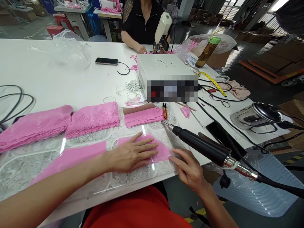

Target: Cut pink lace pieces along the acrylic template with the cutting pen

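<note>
My left hand (131, 153) lies flat with fingers spread on a pink fabric piece (161, 151) near the table's front edge. My right hand (188, 167) rests just to its right, fingertips touching the edge of the same piece, fingers loosely apart. Left of it lies another pink strip (78, 155). A black handheld tool (201, 146) lies on the table beside my right hand, its metal tip pointing away from me. Behind are a folded pink stack (142, 116) and two stacks of pink lace (92, 118) (33, 126).
A white machine box (161, 68) stands mid-table, with orange snips (164, 110), rings and cables around it. A black phone (219, 134), a kettle (257, 117), a measuring tape (213, 83) and a bottle (207, 52) sit at right. Another person (142, 22) sits opposite.
</note>
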`<state>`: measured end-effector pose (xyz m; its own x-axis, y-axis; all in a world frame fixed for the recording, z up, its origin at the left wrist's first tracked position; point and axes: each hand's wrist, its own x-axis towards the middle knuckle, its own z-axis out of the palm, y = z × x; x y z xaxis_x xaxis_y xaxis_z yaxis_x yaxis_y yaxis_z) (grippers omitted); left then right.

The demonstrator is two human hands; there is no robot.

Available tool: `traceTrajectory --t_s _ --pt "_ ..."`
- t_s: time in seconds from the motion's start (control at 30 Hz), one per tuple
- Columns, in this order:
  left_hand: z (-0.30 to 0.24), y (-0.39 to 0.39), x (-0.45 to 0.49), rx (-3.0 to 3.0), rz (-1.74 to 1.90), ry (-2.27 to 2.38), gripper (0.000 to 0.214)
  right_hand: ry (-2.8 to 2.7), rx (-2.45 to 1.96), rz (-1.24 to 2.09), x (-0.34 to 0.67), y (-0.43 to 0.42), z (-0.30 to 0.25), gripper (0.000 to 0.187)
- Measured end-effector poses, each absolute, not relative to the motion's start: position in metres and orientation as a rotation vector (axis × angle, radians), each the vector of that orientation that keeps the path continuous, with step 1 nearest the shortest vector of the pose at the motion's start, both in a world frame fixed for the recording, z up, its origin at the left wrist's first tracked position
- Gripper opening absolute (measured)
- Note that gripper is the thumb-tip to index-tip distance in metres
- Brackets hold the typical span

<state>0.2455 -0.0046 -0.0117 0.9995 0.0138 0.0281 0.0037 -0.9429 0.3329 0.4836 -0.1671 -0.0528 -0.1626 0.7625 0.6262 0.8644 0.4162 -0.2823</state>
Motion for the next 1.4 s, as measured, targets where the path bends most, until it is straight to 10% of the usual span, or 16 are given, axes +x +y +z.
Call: traceTrajectory --t_s 1.4 --pt "-0.027 0.003 0.268 2.850 -0.010 -0.161 0.046 -1.811 -1.477 -0.189 0.477 -0.169 -0.060 0.036"
